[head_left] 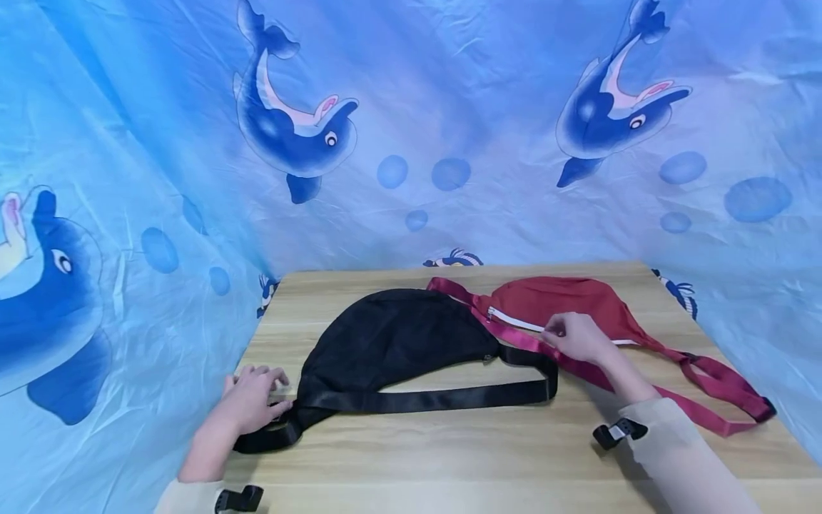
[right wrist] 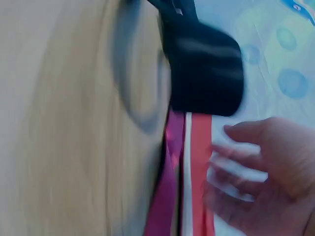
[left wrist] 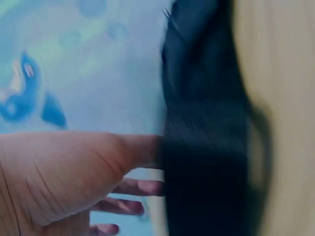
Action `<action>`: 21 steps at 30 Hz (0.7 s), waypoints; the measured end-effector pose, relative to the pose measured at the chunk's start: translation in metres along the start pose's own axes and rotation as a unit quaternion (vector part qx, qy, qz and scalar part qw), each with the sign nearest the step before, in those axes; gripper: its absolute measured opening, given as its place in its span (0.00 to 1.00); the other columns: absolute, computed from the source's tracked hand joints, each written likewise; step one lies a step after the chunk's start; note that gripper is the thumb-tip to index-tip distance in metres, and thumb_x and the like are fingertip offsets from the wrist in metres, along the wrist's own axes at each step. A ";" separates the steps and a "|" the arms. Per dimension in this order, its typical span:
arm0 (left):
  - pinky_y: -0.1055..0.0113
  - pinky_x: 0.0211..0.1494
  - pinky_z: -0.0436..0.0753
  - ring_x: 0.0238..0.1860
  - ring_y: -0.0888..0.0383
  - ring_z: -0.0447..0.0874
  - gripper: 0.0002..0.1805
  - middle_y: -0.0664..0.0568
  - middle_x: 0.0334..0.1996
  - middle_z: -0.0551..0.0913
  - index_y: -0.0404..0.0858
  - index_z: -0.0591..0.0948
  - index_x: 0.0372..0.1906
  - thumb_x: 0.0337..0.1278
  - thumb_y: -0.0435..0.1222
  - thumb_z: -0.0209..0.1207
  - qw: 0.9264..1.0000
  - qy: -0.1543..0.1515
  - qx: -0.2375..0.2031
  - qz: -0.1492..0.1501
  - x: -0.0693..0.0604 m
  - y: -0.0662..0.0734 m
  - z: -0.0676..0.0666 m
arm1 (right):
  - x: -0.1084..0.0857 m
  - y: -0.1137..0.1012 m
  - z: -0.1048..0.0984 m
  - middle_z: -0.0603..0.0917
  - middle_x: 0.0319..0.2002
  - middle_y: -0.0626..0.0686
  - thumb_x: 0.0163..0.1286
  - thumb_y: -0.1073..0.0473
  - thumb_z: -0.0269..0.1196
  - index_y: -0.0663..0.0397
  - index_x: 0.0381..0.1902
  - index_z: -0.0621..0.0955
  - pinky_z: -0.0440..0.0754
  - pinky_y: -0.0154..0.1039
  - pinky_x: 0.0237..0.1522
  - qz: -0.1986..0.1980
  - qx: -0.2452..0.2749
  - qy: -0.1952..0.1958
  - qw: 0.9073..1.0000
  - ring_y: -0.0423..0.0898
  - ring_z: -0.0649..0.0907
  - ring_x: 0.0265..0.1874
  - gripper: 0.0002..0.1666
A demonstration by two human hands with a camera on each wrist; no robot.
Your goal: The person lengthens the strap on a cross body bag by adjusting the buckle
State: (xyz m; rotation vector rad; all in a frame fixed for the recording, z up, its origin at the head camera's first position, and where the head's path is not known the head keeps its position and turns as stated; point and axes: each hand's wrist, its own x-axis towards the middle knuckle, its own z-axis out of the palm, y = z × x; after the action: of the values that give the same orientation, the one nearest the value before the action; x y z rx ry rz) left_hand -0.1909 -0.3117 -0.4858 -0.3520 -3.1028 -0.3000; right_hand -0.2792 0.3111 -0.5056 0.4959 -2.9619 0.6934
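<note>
A black waist bag [head_left: 398, 335] lies on the table, its black strap [head_left: 449, 397] looped along its front side. At the bag's left end my left hand [head_left: 247, 403] has its fingers spread beside the strap. The left wrist view shows this hand [left wrist: 74, 177] with the thumb's tip hidden at the black strap [left wrist: 206, 162]. My right hand [head_left: 581, 337] is over the near edge of a red waist bag [head_left: 565, 296] with a white zipper. In the right wrist view, the blurred right hand [right wrist: 270, 172] has loosely bent fingers and holds nothing; a black strap [right wrist: 206, 69] hangs nearby.
The red bag's strap [head_left: 719, 385] trails to the table's right side, with a black buckle at its end. The wooden table [head_left: 411, 457] extends in front of both bags. A blue dolphin-print sheet [head_left: 411, 93] stands behind and at the sides.
</note>
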 end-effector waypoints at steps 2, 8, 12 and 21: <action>0.43 0.50 0.69 0.48 0.47 0.79 0.19 0.54 0.40 0.85 0.44 0.84 0.52 0.61 0.47 0.74 0.999 -0.006 -0.014 0.033 0.009 0.024 -0.010 | -0.005 0.005 -0.004 0.84 0.28 0.49 0.67 0.54 0.75 0.59 0.39 0.86 0.85 0.48 0.41 0.023 -0.035 -0.022 0.999 0.45 0.81 0.31 0.14; 0.54 0.48 0.81 0.39 0.58 0.85 0.15 0.55 0.36 0.88 0.43 0.85 0.52 0.66 0.44 0.71 0.980 -0.043 -0.072 0.181 0.048 0.102 -0.026 | -0.009 0.012 -0.003 0.80 0.26 0.49 0.66 0.57 0.75 0.56 0.33 0.81 0.81 0.44 0.37 0.054 -0.018 -0.075 0.996 0.45 0.78 0.28 0.12; 0.60 0.46 0.85 0.37 0.61 0.83 0.15 0.55 0.35 0.87 0.42 0.85 0.53 0.68 0.44 0.70 0.957 -0.050 -0.068 0.279 0.080 0.158 -0.025 | -0.008 0.008 -0.030 0.77 0.24 0.44 0.74 0.60 0.68 0.49 0.31 0.83 0.73 0.38 0.35 0.022 0.049 -0.061 0.997 0.41 0.74 0.26 0.09; 0.47 0.79 0.74 0.68 0.49 0.79 0.41 0.46 0.67 0.81 0.41 0.72 0.75 0.60 0.47 0.75 0.921 0.103 -0.154 0.343 0.164 0.304 -0.004 | 0.009 -0.071 -0.091 0.82 0.33 0.49 0.83 0.56 0.60 0.52 0.43 0.83 0.78 0.36 0.40 -0.084 0.208 -0.035 0.974 0.44 0.79 0.32 0.08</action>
State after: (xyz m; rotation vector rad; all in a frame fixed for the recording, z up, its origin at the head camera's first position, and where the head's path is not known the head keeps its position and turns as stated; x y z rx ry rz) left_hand -0.2831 0.0143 -0.4203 -1.2659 -2.5068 -0.7333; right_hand -0.2659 0.2888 -0.3933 0.7988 -2.7876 1.3075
